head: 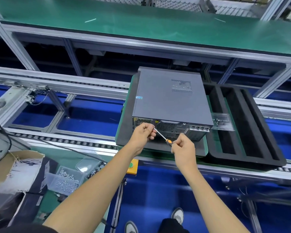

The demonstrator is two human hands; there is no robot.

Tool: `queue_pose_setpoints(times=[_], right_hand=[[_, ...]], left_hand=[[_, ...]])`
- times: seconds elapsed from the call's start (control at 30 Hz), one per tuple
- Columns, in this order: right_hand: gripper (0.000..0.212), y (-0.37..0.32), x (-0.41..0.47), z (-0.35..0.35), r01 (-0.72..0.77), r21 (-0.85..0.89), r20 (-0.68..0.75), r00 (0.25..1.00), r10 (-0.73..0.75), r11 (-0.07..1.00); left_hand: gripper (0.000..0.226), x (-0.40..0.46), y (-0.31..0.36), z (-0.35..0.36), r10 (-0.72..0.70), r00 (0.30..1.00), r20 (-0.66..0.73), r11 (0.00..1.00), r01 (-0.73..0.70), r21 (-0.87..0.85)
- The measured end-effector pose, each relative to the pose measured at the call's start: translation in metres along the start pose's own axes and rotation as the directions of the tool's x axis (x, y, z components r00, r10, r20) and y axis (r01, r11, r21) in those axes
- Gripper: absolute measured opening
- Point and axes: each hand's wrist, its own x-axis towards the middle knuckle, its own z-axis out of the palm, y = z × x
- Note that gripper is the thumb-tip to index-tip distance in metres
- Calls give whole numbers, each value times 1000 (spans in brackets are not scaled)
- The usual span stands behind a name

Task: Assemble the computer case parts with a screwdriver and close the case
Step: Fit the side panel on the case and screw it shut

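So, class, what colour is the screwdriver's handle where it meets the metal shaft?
Orange, on the slim metal-shafted screwdriver; head view shows it.

A long green-topped workbench (pixel 141 26) on pale aluminium framing spans the far side. Nearer than it, a roller conveyor rail (pixel 60 81) runs crosswise, with blue floor (pixel 158 190) showing between the frame bars below. Behind the workbench, perforated metal panels (pixel 175 4) line the back. Light is bright and even.

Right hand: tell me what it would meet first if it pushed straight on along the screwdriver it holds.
The right hand points up-left along the orange-handled screwdriver. It would likely meet the left hand first, whose fingers pinch at the tip, with the grey metal computer case's rear panel just beyond.
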Motion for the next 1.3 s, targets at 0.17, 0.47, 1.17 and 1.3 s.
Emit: queue_pose_setpoints(times=[0.17, 0.47, 1.17, 1.3], right_hand=[[39, 6, -10, 8, -57, 36, -12, 998, 57, 998], [23, 14, -21, 35, -79, 93, -64, 994, 85, 993], [26, 20, -12, 71, -81, 150, -202, 973, 111, 985], [24, 20, -9, 75, -97, 159, -194, 973, 127, 983]], left_hand=[[15, 2, -1, -11, -24, 997, 74, 992, 14, 125], [23, 13, -15, -5, -201, 979, 31, 970, 204, -134], [22, 36, -12, 4, -192, 980, -42, 976, 187, -111], [20, 41, -11, 4, -166, 984, -71, 985, 162, -50]])
